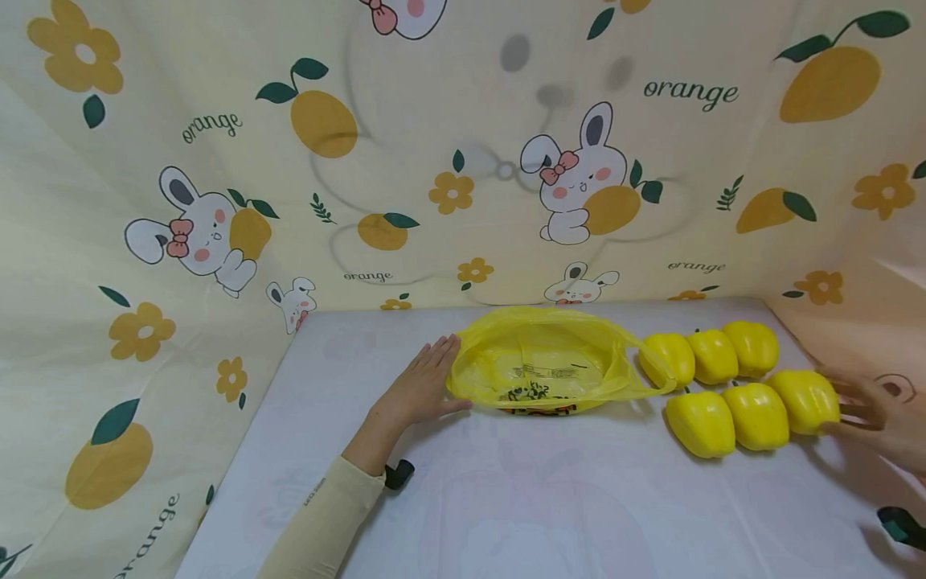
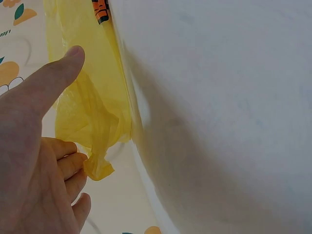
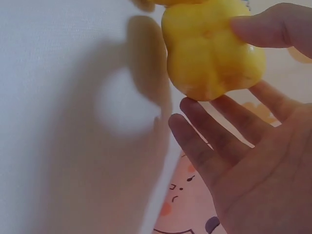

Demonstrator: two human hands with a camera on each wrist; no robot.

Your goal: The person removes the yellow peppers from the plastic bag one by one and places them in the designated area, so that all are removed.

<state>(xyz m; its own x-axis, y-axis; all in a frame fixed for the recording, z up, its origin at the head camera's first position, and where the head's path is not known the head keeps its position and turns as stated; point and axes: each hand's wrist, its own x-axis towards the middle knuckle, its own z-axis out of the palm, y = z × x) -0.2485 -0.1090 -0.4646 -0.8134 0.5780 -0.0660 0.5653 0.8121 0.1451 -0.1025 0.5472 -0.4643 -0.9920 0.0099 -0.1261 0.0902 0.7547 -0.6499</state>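
Note:
A yellow plastic bag (image 1: 538,394) with dark print lies on the table, its mouth spread wide toward the head camera. My left hand (image 1: 423,382) rests at the bag's left end, fingers extended and thumb apart; the left wrist view shows fingertips (image 2: 73,163) beside a crumpled bag corner (image 2: 100,165). At the right, my right hand (image 1: 878,418) has a yellow bell pepper (image 1: 801,402) between thumb and fingers. In the right wrist view the thumb (image 3: 258,31) lies on that pepper's side, while some fingers pass behind it and the outer ones stand apart.
Several more yellow bell peppers stand in two rows: a back row (image 1: 714,356) and a front row (image 1: 758,416). One bag handle (image 1: 654,378) reaches toward the back row's left pepper. A printed cloth (image 1: 448,96) hangs behind the pale table (image 1: 564,498).

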